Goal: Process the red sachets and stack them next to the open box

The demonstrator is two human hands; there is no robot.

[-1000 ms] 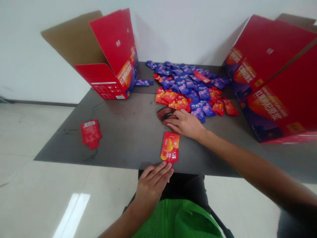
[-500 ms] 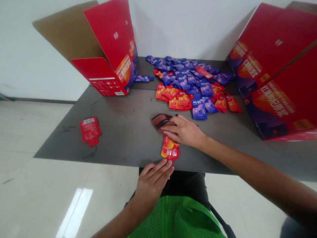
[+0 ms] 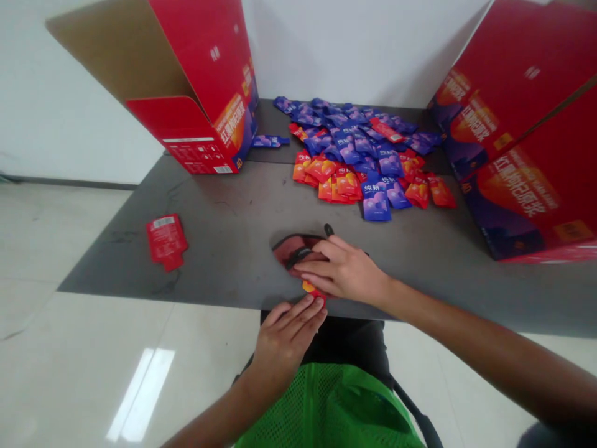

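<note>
My right hand (image 3: 347,269) is closed around a dark piece with a reddish see-through lens and black rim, which looks like sunglasses (image 3: 295,246). It lies low over a red-orange pouch (image 3: 310,287), covering most of it. My left hand (image 3: 289,333) rests at the table's front edge, its fingers stretched flat on the narrow end of that pouch. Another red pouch (image 3: 166,241) lies printed side up to the left, apart from both hands.
A heap of blue pouches (image 3: 347,146) and orange-red pouches (image 3: 345,185) sits at the back. An open red carton (image 3: 196,134) stands at the back left; red cartons (image 3: 522,186) stand at the right. The grey table (image 3: 224,249) ends just before my body.
My right hand has slid toward me and slightly left with the sunglasses-like piece, now covering more of the pouch. My left hand has stayed on the pouch's narrow end.
</note>
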